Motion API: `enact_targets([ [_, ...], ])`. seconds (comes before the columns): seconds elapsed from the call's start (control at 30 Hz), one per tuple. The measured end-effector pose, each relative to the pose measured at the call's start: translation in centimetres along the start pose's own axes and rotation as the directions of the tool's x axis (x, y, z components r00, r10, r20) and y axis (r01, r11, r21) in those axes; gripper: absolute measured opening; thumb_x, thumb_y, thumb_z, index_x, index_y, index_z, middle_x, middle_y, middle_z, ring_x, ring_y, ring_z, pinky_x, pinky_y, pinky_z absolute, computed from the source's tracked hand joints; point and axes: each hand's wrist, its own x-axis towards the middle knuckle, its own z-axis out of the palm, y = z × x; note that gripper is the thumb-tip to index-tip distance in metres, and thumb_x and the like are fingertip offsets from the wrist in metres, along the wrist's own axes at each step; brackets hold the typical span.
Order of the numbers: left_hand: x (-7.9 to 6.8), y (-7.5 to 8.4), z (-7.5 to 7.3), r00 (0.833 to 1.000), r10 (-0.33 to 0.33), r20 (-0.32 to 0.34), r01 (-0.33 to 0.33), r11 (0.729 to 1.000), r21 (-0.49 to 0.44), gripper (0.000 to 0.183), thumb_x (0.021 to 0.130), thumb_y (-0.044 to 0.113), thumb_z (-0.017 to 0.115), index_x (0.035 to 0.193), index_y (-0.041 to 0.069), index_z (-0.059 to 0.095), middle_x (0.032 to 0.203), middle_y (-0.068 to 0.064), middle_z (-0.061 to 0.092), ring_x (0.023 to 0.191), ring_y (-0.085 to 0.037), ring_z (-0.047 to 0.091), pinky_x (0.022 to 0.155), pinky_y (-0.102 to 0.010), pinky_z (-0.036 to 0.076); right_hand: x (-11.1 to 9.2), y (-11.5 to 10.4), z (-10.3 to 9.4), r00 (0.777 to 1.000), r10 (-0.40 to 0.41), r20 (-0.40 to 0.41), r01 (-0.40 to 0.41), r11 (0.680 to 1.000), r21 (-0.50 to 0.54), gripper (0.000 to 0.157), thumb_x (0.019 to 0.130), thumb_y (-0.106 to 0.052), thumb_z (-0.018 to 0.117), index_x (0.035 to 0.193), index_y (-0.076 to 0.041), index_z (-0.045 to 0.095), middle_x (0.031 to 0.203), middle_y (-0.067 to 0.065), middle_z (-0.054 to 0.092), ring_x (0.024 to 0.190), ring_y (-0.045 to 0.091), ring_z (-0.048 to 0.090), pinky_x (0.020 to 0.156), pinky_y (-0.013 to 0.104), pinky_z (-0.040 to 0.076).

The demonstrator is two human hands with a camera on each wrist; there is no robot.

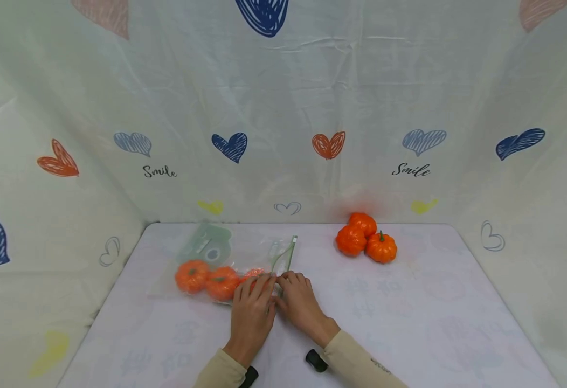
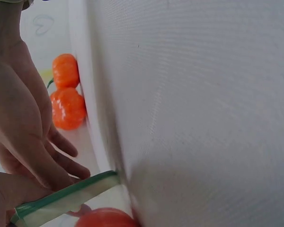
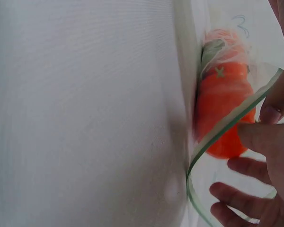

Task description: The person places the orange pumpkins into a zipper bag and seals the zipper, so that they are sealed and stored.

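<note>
A clear zip bag (image 1: 251,249) with a green seal strip (image 3: 222,126) lies on the table, its mouth gaping to the right. Inside it sit three orange mini pumpkins (image 1: 222,283), the rightmost partly hidden by fingers. My left hand (image 1: 254,307) pinches the bag at the near end of its mouth; part of this grip is hidden. Right beside it, my right hand (image 1: 303,300) has its thumb at the seal strip, while its other fingers are spread and loosely bent at the mouth. Nothing shows between that thumb and those fingers.
Three more orange mini pumpkins (image 1: 381,247) cluster at the back of the white table (image 1: 409,323), right of the bag. A pale green printed patch (image 1: 211,242) shows on the bag's far left part. Behind hangs a curtain (image 1: 283,97) printed with hearts.
</note>
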Motion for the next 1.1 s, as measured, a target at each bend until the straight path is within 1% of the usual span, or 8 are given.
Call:
enact_targets([
  [0.1,0.0,0.0,0.0,1.000,0.003,-0.001,-0.003,1.000,-0.001,0.071,0.061,0.003,0.099,0.128,0.005,0.075,0.123,-0.007,0.071,0.112,-0.031,0.061,0.093,-0.047,0.050,-0.2,0.3,-0.1,1.000,-0.030,0.002,0.030,1.000,0.008,0.040,0.090,-0.017,0.085,0.127,-0.005,0.072,0.119,0.011,0.066,0.111,0.030,0.060,0.096,0.052,0.050],
  [0.17,0.0,0.0,-0.1,1.000,0.005,0.001,-0.005,1.000,-0.002,0.072,0.060,0.003,0.099,0.128,0.005,0.075,0.123,-0.007,0.071,0.112,-0.031,0.061,0.094,-0.047,0.050,-0.4,0.6,-0.3,1.000,-0.026,-0.010,0.027,0.999,0.026,0.040,0.090,-0.015,0.084,0.127,-0.005,0.071,0.119,0.011,0.066,0.112,0.030,0.060,0.097,0.053,0.049],
  [0.27,0.0,0.0,-0.1,1.000,0.008,0.004,-0.008,1.000,-0.004,0.074,0.058,0.003,0.100,0.128,0.004,0.074,0.123,-0.007,0.071,0.111,-0.031,0.061,0.093,-0.047,0.050,-0.7,1.5,-1.0,0.999,0.004,-0.033,-0.002,0.998,0.058,0.039,0.091,-0.012,0.082,0.127,-0.004,0.070,0.120,0.012,0.065,0.114,0.032,0.059,0.099,0.054,0.048],
  [0.47,0.0,0.1,-0.2,1.000,0.008,0.008,-0.008,1.000,-0.004,0.075,0.057,0.003,0.100,0.127,0.004,0.074,0.123,-0.007,0.070,0.112,-0.032,0.060,0.093,-0.047,0.050,-1.4,4.1,-2.8,0.992,0.100,-0.081,-0.094,0.993,0.074,0.038,0.092,-0.010,0.081,0.127,-0.004,0.069,0.123,0.013,0.064,0.116,0.034,0.057,0.103,0.056,0.044],
  [0.73,0.0,0.0,-0.2,1.000,0.003,0.007,-0.003,1.000,-0.004,0.074,0.058,0.002,0.100,0.127,0.003,0.074,0.122,-0.007,0.070,0.111,-0.032,0.060,0.092,-0.047,0.050,-2.6,8.2,-5.7,0.958,0.243,-0.150,-0.238,0.970,0.053,0.043,0.091,-0.012,0.084,0.129,-0.002,0.067,0.130,0.018,0.061,0.122,0.041,0.053,0.106,0.060,0.041],
  [0.93,0.1,0.0,-0.1,1.000,0.003,0.011,-0.003,1.000,-0.002,0.074,0.058,0.002,0.100,0.128,0.003,0.074,0.122,-0.007,0.070,0.111,-0.031,0.061,0.092,-0.047,0.050,-3.5,11.0,-7.3,0.934,0.264,-0.241,-0.268,0.963,0.014,0.047,0.088,-0.009,0.085,0.129,0.002,0.064,0.130,0.023,0.058,0.121,0.044,0.051,0.100,0.060,0.040],
  [1.03,0.1,0.0,-0.1,1.000,0.003,0.009,-0.003,1.000,-0.008,0.074,0.058,0.002,0.099,0.128,0.003,0.074,0.122,-0.007,0.070,0.111,-0.031,0.060,0.093,-0.047,0.050,-3.8,12.2,-8.0,0.919,0.273,-0.284,-0.280,0.960,0.018,0.049,0.087,-0.006,0.084,0.130,0.005,0.062,0.130,0.025,0.057,0.121,0.047,0.050,0.100,0.062,0.039],
  [1.1,0.2,0.0,-0.1,1.000,0.003,0.005,-0.003,1.000,-0.008,0.074,0.058,0.001,0.099,0.127,0.003,0.074,0.122,-0.007,0.070,0.111,-0.031,0.060,0.093,-0.047,0.050,-4.0,13.0,-8.5,0.909,0.296,-0.293,-0.302,0.953,0.025,0.051,0.088,-0.006,0.084,0.132,0.006,0.060,0.131,0.027,0.056,0.122,0.049,0.049,0.101,0.063,0.037],
])
